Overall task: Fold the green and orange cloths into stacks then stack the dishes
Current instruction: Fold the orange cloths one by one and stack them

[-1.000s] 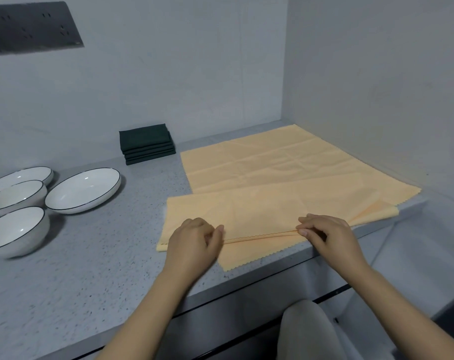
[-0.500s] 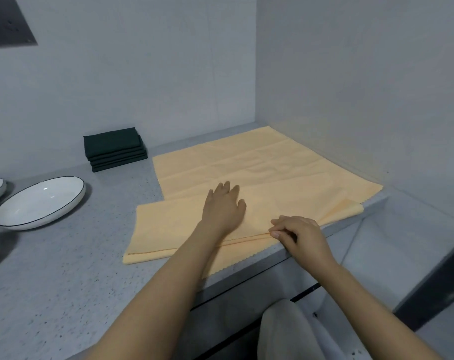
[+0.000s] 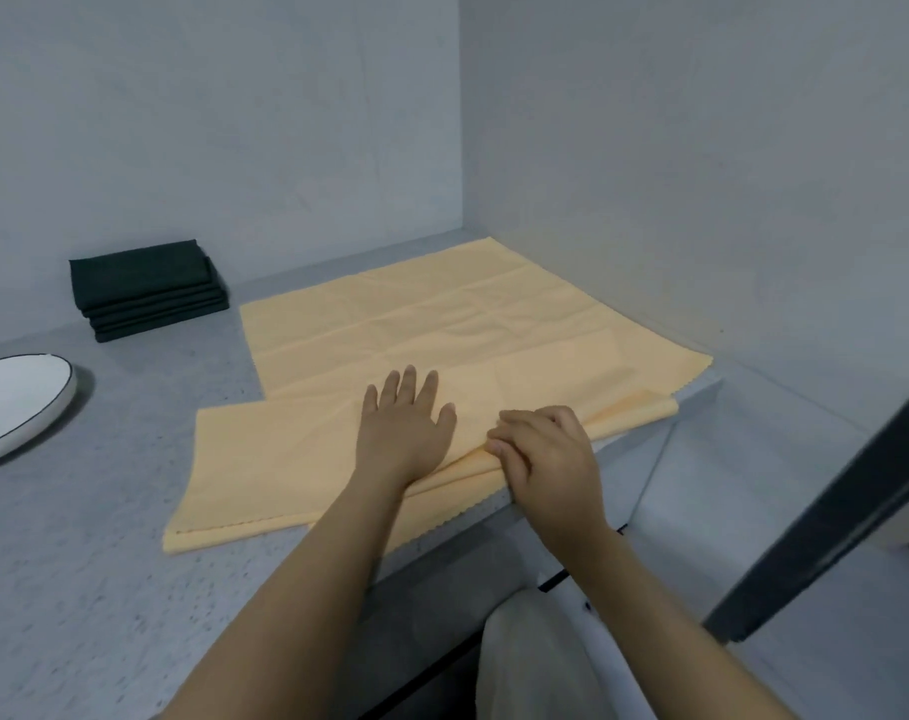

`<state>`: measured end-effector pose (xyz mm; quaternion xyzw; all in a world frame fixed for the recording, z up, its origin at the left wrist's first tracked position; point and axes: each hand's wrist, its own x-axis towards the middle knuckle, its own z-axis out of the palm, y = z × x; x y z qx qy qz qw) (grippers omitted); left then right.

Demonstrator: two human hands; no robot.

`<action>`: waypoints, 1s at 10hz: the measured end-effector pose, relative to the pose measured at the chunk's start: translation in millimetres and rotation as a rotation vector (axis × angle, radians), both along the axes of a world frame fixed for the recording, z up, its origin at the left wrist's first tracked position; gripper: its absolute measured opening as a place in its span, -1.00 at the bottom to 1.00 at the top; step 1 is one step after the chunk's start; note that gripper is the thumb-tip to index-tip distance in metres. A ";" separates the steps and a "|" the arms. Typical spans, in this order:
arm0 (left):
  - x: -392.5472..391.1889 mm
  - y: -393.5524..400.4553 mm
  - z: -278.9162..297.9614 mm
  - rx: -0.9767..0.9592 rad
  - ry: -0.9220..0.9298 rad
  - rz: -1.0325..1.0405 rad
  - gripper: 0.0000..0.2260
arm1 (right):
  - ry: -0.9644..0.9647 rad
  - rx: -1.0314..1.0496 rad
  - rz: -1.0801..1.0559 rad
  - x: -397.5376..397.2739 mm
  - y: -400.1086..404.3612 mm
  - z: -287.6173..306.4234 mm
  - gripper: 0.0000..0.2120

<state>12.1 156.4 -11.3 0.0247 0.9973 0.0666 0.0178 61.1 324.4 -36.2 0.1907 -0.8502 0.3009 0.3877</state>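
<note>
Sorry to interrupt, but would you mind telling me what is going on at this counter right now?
A person is folding an orange cloth on the grey counter. The left hand lies flat on the folded-over near part, while the right hand pinches the fold by the counter's front edge. The far part lies spread out flat. A stack of folded dark green cloths sits by the back wall, and a white dish waits at the left, not yet stacked.

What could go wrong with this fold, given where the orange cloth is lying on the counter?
The orange cloth has its near edge overhanging the counter lip, so it may slide off. The right hand pinches only one spot of the fold while the left hand presses flat, so the crease could skew.
</note>
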 end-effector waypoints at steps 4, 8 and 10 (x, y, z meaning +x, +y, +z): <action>-1.0 -0.7 -3.1 0.013 0.045 -0.010 -0.47 | -0.451 0.088 -0.412 -12.6 42.0 1.8 -0.31; 0.1 -0.5 -3.4 0.021 0.042 -0.010 -0.48 | -0.607 0.071 -0.407 -7.9 64.4 10.4 -0.54; 0.7 -0.2 -2.8 0.028 0.051 0.017 -0.48 | -0.643 0.078 -0.401 -9.7 65.4 8.6 -0.52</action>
